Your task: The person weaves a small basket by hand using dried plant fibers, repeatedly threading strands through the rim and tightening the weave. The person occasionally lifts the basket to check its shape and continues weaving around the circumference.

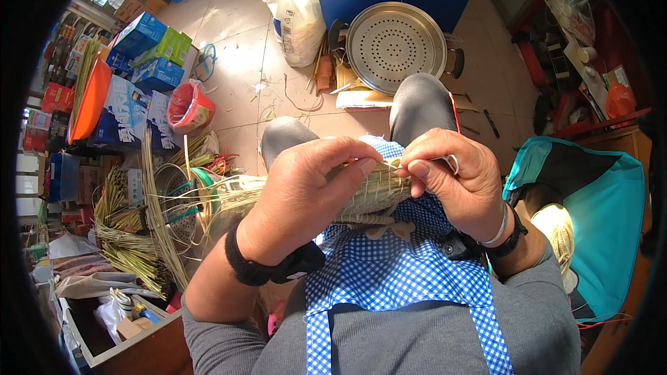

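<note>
A half-woven straw piece (pixel 379 198) lies across my lap, with long loose straw strands trailing from it to the left. My left hand (pixel 309 177) is over its left part, thumb and forefinger pinched on a thin pale strand at the upper edge. Opposite it, my right hand (pixel 458 173) is closed too; a thin pale strand loops out beside its forefinger. The two hands are a short way apart at the same edge. My palms hide part of the weave. Beneath the piece is a blue checked apron (pixel 410 271).
Bundles of straw (pixel 128 236) stand at the left near a red bin (pixel 190 107) and stacked boxes (pixel 142 35). A perforated steamer pot (pixel 396 45) sits ahead of my knees. On the right are a teal fabric bag (pixel 611 215) and a coil of pale cord (pixel 554 229). An open drawer (pixel 104 354) is lower left.
</note>
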A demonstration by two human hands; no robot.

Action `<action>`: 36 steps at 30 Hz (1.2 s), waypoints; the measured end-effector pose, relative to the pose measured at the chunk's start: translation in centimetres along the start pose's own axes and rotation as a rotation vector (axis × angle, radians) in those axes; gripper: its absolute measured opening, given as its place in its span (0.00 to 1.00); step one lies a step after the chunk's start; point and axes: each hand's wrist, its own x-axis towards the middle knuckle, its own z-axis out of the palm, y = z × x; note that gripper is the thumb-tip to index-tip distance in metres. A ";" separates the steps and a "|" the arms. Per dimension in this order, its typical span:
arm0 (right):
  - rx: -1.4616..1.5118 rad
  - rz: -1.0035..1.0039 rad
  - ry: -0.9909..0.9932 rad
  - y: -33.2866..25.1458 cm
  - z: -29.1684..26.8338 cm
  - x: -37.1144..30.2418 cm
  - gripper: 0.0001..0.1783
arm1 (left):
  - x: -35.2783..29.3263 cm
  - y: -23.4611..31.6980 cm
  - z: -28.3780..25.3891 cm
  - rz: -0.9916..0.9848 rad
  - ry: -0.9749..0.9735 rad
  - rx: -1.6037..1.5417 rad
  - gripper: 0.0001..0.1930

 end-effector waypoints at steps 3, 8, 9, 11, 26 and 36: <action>0.013 0.020 -0.001 -0.2 0.0 0.3 0.04 | 0.0 0.1 0.0 -0.008 0.001 0.002 0.07; -0.211 -0.096 -0.049 -0.1 0.4 0.6 0.06 | -0.2 -0.1 0.3 0.040 0.012 0.027 0.06; -0.288 -0.173 -0.060 0.0 0.4 0.6 0.07 | -0.3 -0.4 0.4 0.055 0.022 0.034 0.06; -0.425 -0.251 -0.082 0.2 0.5 0.6 0.08 | -0.5 -1.1 0.9 0.061 0.022 0.042 0.06; -0.336 -0.076 -0.171 -2.7 -2.4 2.7 0.06 | -0.5 1.7 0.3 0.491 -0.055 0.453 0.11; 0.451 0.965 -0.742 3.9 -1.5 1.4 0.10 | -0.9 4.3 2.6 0.786 -0.404 0.637 0.12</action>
